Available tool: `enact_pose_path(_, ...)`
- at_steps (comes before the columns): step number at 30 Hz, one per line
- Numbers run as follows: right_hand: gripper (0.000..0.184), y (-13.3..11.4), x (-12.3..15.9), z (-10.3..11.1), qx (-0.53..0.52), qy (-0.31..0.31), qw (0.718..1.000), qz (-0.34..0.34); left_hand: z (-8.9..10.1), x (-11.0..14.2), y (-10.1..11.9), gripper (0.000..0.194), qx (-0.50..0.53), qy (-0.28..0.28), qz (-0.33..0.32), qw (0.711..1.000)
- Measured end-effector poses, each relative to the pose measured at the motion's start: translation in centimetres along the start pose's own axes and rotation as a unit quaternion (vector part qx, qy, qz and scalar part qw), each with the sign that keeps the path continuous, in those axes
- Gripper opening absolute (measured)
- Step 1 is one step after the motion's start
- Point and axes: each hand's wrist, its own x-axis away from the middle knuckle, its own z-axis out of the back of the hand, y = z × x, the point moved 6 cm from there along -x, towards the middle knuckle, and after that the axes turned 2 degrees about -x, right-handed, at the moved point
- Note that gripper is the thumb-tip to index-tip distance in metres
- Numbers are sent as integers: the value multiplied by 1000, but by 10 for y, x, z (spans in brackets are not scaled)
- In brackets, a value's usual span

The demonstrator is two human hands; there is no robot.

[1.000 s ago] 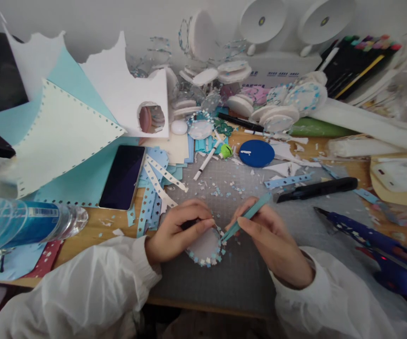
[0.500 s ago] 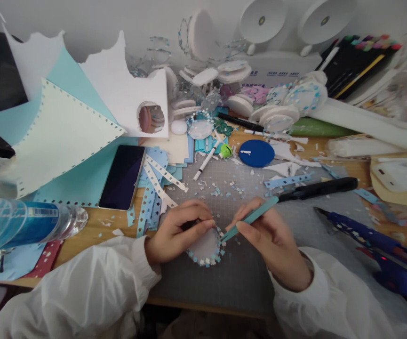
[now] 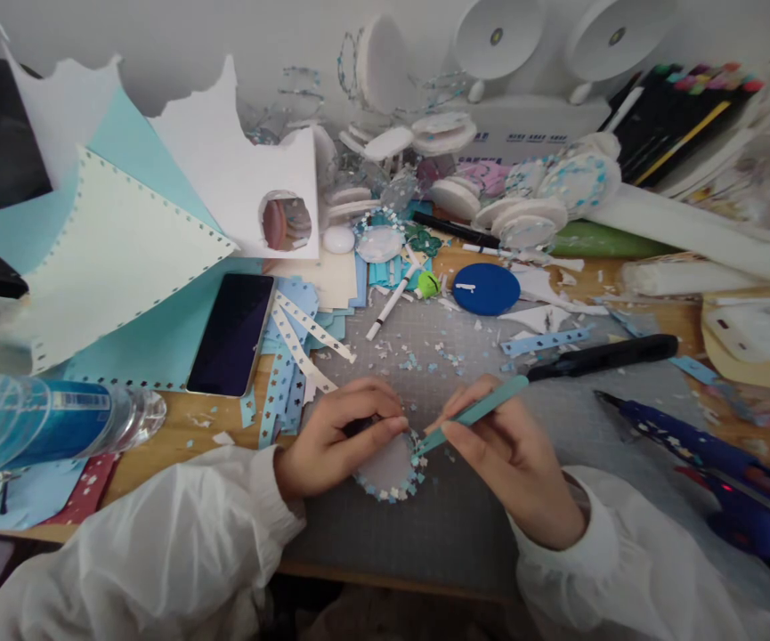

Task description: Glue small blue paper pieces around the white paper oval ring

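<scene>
My left hand [image 3: 335, 436] is curled over a small white disc [image 3: 388, 463] on the grey cutting mat [image 3: 425, 525], fingers pinching its upper edge. Tiny blue and white paper stars ring the disc's rim. My right hand [image 3: 508, 454] pinches teal tweezers [image 3: 474, 411] like a pen. Their tip touches the disc's right rim. Both wrists are in white sleeves.
A dark phone [image 3: 232, 334] lies left of the mat beside punched blue paper strips [image 3: 291, 365]. A water bottle [image 3: 44, 418] lies at the left edge. A black knife [image 3: 602, 354] and a blue glue gun [image 3: 698, 450] lie to the right. White discs and a blue lid [image 3: 486, 288] clutter the back.
The tweezers have tilted flatter, their back end swinging right, and the right hand has shifted slightly left along the disc's rim. The left hand has held still.
</scene>
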Motion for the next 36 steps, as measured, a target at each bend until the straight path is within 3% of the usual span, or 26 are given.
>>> enact_pose_path(7, 9, -1, -3, 3, -24, 11, 1000, -2, -2, 0, 2, 10, 9, -19, -2, 1000)
enact_pose_path(16, 11, 9, -3, 5, -120, 18, 991, -58, -2, 1, 0, 10, 14, -19, 4, 1000)
enact_pose_path(25, 12, 14, -3, 0, -130, -8, 987, -91, -2, 1, 1, 10, 15, -17, 5, 1000)
enact_pose_path(30, 15, 14, -11, 15, -184, 73, 976, -93, -1, 1, -1, 11, 16, -14, 10, 1000)
enact_pose_path(33, 16, 15, -18, 29, -266, 144, 948, -102, -2, 1, -2, 11, 10, -17, 1, 1000)
enact_pose_path(36, 16, 16, -24, 31, -346, 153, 917, -126, -5, 4, 3, 13, -46, -23, -20, 998)
